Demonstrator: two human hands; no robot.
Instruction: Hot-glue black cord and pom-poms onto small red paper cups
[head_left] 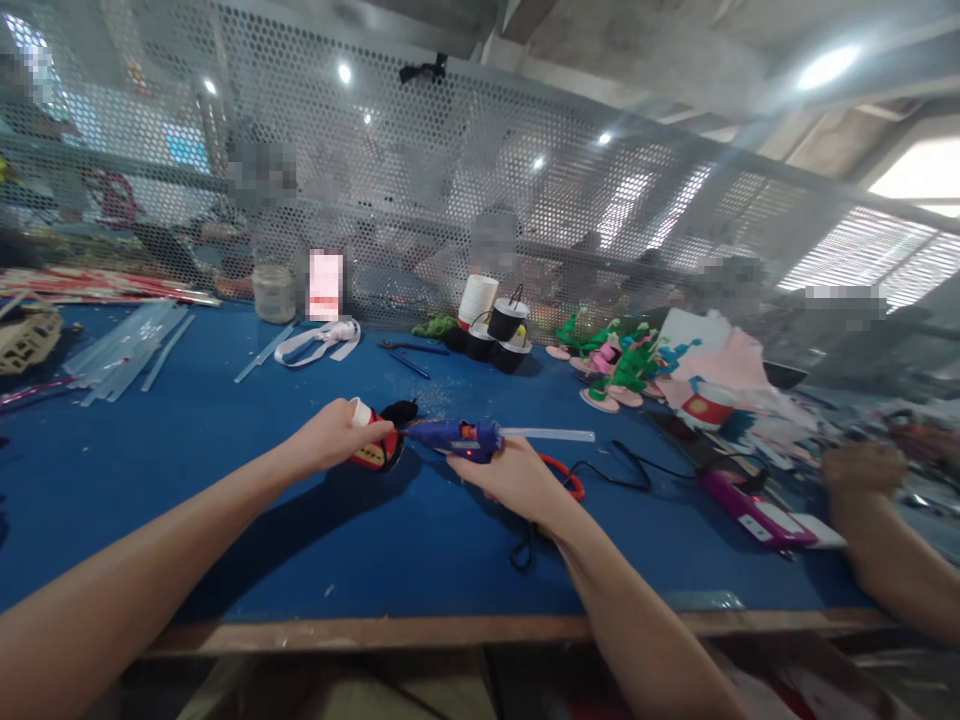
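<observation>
My left hand (334, 437) is closed around a small red paper cup (367, 457) with a white rim and a yellow patch, tilted on its side. Something black and fuzzy (399, 410) sits at its far edge. In my right hand (517, 475) is a blue glue gun (454, 437), with a clear glue stick (555, 434) poking out of its back and a small red light glowing. Its nozzle points left and meets the cup near my left fingertips; whether it touches, I cannot tell.
Loose glue sticks (124, 350), white ribbon (319, 342), pliers (416, 350), black-wrapped cups (511, 335) and green felt figures (630, 365) lie along the back. A purple device (754, 510) and cord lie right, beside another person's hand (862, 475). A perforated metal screen (420, 180) stands behind.
</observation>
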